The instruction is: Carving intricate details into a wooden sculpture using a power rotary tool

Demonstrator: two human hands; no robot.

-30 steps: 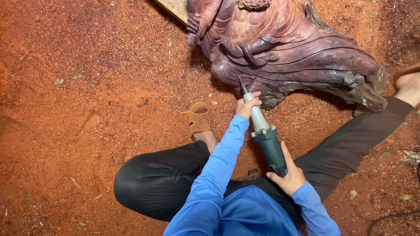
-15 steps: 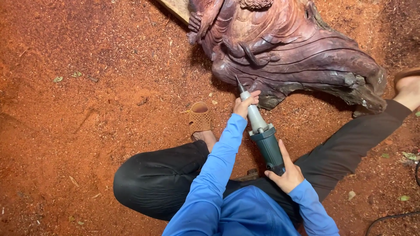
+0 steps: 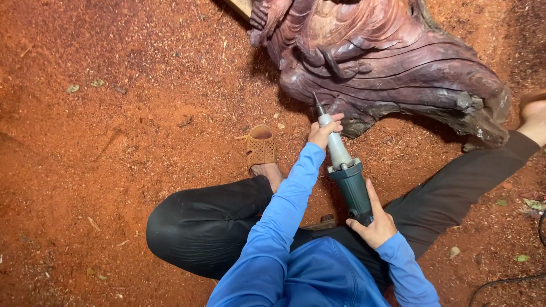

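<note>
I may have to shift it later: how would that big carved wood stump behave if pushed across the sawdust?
The carved stump looks like solid, thick wood, so it is probably heavy and stiff. Its broad, irregular base lies low on the red sawdust floor, so it seems more apt to drag than roll or tip. Thin carved ridges might chip.

A green and grey grinder (image 3: 346,175) is held slanted, its thin bit apparently touching the dark, grooved wooden carving (image 3: 387,62).
</note>
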